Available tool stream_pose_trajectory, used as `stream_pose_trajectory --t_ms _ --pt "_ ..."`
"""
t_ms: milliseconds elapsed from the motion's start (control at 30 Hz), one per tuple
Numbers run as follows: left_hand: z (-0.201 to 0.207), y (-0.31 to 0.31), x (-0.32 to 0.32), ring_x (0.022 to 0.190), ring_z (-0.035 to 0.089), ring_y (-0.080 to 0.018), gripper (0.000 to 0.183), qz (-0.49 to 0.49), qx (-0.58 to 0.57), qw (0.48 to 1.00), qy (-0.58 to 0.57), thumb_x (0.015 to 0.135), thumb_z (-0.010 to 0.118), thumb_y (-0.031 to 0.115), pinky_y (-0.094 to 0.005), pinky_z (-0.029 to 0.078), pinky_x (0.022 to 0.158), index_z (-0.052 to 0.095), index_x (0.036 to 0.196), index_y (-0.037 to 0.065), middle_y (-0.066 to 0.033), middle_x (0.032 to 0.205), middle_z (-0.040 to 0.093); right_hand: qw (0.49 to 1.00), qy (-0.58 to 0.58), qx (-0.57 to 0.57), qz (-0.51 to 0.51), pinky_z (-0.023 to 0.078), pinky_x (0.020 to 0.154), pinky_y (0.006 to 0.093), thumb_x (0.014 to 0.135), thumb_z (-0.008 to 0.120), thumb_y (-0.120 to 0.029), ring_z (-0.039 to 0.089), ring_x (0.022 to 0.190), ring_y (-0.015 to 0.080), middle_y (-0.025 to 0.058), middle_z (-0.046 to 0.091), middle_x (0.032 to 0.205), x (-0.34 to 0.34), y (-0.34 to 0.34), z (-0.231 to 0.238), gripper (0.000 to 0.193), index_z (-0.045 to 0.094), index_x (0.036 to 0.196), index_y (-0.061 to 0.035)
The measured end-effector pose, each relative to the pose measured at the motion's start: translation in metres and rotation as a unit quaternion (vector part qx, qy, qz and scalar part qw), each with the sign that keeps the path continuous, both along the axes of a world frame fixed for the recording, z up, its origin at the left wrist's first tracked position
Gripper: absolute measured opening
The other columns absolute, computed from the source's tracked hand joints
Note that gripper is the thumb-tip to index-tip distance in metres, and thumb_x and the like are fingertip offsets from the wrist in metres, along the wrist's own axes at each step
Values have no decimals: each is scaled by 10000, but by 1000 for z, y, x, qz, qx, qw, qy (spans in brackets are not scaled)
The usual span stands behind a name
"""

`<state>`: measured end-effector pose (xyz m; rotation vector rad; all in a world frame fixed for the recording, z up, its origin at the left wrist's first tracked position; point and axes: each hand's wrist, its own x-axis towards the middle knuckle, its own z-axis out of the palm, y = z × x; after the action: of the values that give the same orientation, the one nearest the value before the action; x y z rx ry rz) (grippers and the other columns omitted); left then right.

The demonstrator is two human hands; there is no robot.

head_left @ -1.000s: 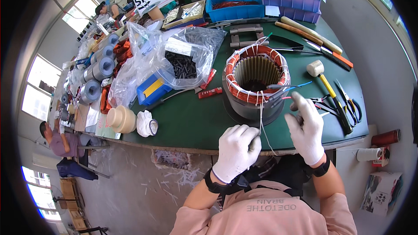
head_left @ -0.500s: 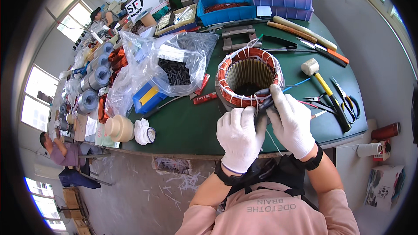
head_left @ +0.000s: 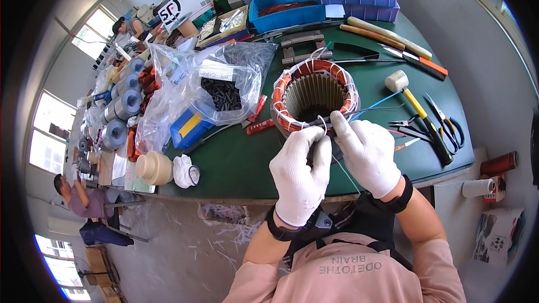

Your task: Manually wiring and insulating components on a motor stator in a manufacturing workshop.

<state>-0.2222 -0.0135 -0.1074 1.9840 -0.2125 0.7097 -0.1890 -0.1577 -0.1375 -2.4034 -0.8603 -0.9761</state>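
At the table's (head_left: 236, 168) front edge, the left hand (head_left: 300, 171) is pinching cord (head_left: 324, 125), the right hand (head_left: 368, 156) touching a lead (head_left: 362, 110), grip unclear. Just beyond, a stator (head_left: 314, 92) is standing upright.

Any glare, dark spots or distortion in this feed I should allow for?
In the head view, fisheye bends the front edge of the green tabletop and the picture corners are black; same view, the window at left is washed out white; same view, the stator bore darkens toward its bottom, while left hand and right hand look fairly sharp.
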Motion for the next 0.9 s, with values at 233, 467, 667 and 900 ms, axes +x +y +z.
stream_pose_trajectory --t_ms 233,467,667,900 --pt "3 3 -12 682 580 -90 161 -90 -8 995 39 867 608 -32 -236 489 646 667 1014 -6 -51 791 636 999 -12 20 22 418 498 351 698 648 -50 533 583 208 33 496 674 4 -1 2 598 552 1287 -8" --pt "-6 6 16 947 641 -245 201 -10 142 986 -86 785 701 -34 -326 524 831 700 982 9 -132 1066 635 995 27 89 30 449 518 345 724 689 -54 572 590 223 55 537 681 1 1 7 487 599 1200 -13" --pt "-8 3 17 910 657 -232 194 -14 79 996 -48 774 726 -32 -315 535 795 702 961 14 -118 1019 663 895 178 409 -17 507 644 298 778 664 58 628 704 273 144 613 875 -12 -7 -10 346 615 1116 3" --pt "-10 1 16 920 660 -264 202 -2 69 997 -43 757 740 -30 -340 538 799 683 946 11 -130 1010 666 963 43 257 -75 530 608 326 742 717 3 647 701 241 114 595 965 2 -6 -1 226 670 950 -74"
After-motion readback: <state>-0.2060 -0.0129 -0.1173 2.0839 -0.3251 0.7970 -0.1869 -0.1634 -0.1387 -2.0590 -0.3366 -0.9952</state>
